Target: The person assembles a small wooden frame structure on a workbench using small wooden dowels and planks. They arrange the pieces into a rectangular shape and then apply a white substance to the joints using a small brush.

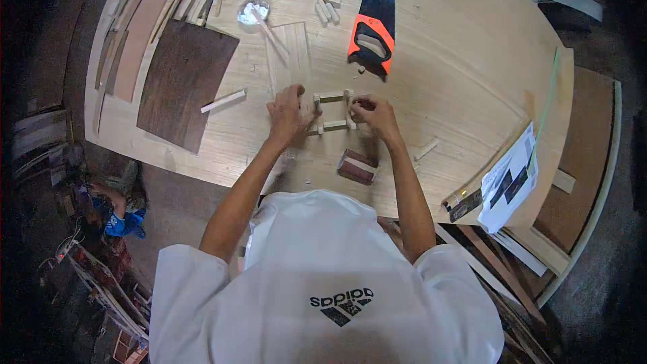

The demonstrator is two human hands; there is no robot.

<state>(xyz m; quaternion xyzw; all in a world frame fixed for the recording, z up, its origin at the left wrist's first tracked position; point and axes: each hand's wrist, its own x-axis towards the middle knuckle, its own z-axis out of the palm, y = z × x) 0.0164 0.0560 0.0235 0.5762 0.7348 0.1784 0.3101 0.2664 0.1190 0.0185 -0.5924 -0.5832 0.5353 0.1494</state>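
Observation:
A small wooden frame (335, 125) of pale sticks, with two posts joined by two rails, lies on the table in front of me. My left hand (286, 118) is at its left post, fingers curled and the tips against the wood. On the other side, my right hand (379, 118) is closed, pinching a small dark red piece (364, 104) that looks like folded sandpaper, close against the right post. Just nearer to me sits a block (357, 166) wrapped in dark red sandpaper, a pale strip across it. The fingertips of both hands are partly hidden.
A handsaw (373, 40) with an orange and black handle lies beyond the frame. A dish of white paste (254, 11) has a stick in it, beside a pale board (296, 47). A dark brown panel (187, 84) lies left; paper sheets (510, 178) lie right.

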